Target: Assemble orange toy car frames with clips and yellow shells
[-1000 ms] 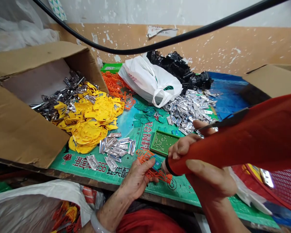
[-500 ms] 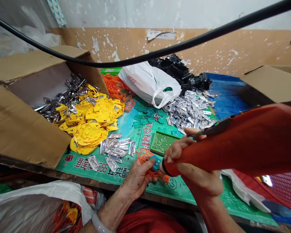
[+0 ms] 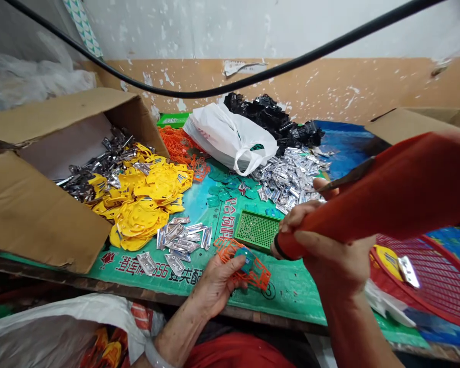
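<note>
Thumb and fingers of the left hand (image 3: 216, 286) are closed on an orange frame (image 3: 261, 276), held at the near middle of the bench (image 3: 295, 296) with a teal piece (image 3: 248, 259) on it. A red tool (image 3: 391, 197) is gripped by the right hand (image 3: 333, 253), fingers curled round it, its tip right of the frame, near a green tray (image 3: 253, 244).

A carton (image 3: 38, 217) lay at the left of the frame, metal parts (image 3: 96, 164) in it. A bag (image 3: 214, 135) sat just above centre, behind a tray (image 3: 253, 246); a basket (image 3: 440, 273) stood at lower right.
</note>
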Motion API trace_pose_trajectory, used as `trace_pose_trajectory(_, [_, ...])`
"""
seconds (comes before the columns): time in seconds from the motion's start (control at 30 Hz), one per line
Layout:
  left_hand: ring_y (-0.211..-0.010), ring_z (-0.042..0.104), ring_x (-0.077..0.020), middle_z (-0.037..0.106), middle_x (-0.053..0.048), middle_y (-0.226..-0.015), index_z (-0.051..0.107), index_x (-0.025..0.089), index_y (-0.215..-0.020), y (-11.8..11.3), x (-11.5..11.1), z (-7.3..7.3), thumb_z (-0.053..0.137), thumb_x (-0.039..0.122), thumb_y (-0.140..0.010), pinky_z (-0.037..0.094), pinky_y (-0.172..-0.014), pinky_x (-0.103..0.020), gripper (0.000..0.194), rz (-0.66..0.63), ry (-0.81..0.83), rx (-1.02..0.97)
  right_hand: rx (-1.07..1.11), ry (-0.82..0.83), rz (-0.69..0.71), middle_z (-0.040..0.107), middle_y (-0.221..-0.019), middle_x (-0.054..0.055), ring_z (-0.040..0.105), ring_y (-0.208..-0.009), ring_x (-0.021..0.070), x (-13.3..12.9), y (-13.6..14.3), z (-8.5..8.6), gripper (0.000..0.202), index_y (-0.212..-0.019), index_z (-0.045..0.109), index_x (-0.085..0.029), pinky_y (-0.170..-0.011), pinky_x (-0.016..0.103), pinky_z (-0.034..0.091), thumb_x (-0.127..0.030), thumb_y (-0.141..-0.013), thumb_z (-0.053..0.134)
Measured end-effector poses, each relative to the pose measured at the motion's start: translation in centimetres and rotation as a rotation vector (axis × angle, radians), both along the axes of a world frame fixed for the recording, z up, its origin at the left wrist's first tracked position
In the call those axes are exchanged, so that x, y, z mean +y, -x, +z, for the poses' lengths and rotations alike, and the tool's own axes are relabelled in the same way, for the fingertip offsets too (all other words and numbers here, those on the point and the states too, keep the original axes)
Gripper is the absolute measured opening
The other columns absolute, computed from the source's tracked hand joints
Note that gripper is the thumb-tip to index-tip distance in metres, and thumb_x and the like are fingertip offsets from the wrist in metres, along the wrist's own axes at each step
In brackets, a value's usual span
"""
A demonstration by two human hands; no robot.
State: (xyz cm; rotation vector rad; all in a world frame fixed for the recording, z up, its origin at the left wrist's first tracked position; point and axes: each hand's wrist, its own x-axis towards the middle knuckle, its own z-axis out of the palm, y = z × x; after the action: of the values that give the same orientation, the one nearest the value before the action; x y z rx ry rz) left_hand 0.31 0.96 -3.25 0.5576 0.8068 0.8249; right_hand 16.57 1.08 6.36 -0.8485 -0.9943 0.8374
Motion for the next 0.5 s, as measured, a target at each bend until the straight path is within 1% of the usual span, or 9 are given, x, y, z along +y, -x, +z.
trace_pose_trajectory(0.07, [-0.065, 0.06, -0.0119, 0.064, -0.004, -0.086, 0.06, 0.014, -0.101, 0.1, -0.1, 0.0, 0.075, 0.027, -0.072, 0.046, -0.044, -0.018, 0.035, -0.009, -0.013, 0.019, -0.03, 0.013, -0.083, 0.062, -0.064, -0.001, 0.058, -0.055, 0.0149, 0.6, -1.0, 0.2, 0.011, -0.064, 0.064, -0.018, -0.051, 0.03, 0.047, -0.013, -0.059, 0.072])
trace_pose_trajectory(0.13, [-0.068, 0.06, -0.0124, 0.064, -0.003, -0.087, 0.06, 0.015, -0.102, 0.1, -0.2, 0.1, 0.076, 0.024, -0.07, 0.047, -0.047, -0.019, 0.037, -0.029, -0.024, 0.048, -0.08, 0.056, -0.182, 0.062, -0.063, -0.001, 0.056, -0.052, 0.0133, 1.2, -1.8, 0.1, 0.011, -0.063, 0.065, -0.017, -0.049, 0.028, 0.045, -0.015, -0.057, 0.074])
trace_pose_trajectory(0.23, [-0.07, 0.058, -0.0118, 0.063, -0.002, -0.088, 0.06, 0.017, -0.104, 0.3, -0.5, 0.3, 0.079, 0.023, -0.067, 0.047, -0.052, -0.02, 0.042, -0.042, -0.036, 0.07, -0.162, 0.148, -0.312, 0.06, -0.06, -0.003, 0.052, -0.05, 0.0114, 2.0, -2.5, 0.2, 0.017, -0.064, 0.064, -0.017, -0.048, 0.027, 0.043, -0.019, -0.054, 0.077])
trace_pose_trajectory(0.3, [-0.07, 0.057, -0.0116, 0.063, -0.002, -0.089, 0.06, 0.018, -0.105, 0.4, -0.6, 0.4, 0.079, 0.025, -0.066, 0.047, -0.053, -0.021, 0.044, -0.046, -0.045, 0.085, -0.213, 0.201, -0.372, 0.059, -0.06, -0.004, 0.051, -0.051, 0.0113, 2.3, -2.5, 0.3, 0.02, -0.067, 0.061, -0.017, -0.049, 0.027, 0.043, -0.023, -0.054, 0.076])
trace_pose_trajectory(0.37, [-0.07, 0.057, -0.0116, 0.063, -0.002, -0.089, 0.061, 0.018, -0.104, 0.5, -0.7, 0.6, 0.08, 0.026, -0.066, 0.048, -0.055, -0.022, 0.043, -0.052, -0.04, 0.111, -0.257, 0.196, -0.4, 0.059, -0.062, -0.005, 0.051, -0.054, 0.0115, 2.6, -2.5, 0.4, 0.022, -0.07, 0.059, -0.019, -0.052, 0.027, 0.043, -0.026, -0.057, 0.075])
trace_pose_trajectory(0.5, [-0.07, 0.057, -0.011, 0.063, 0.0, -0.093, 0.061, 0.021, -0.104, 0.4, -0.9, 1.0, 0.082, 0.027, -0.065, 0.049, -0.055, -0.022, 0.045, -0.023, -0.02, 0.118, -0.346, 0.118, -0.379, 0.056, -0.07, -0.005, 0.049, -0.061, 0.0114, 2.6, -2.2, 0.3, 0.024, -0.082, 0.059, -0.021, -0.057, 0.027, 0.043, -0.031, -0.065, 0.073])
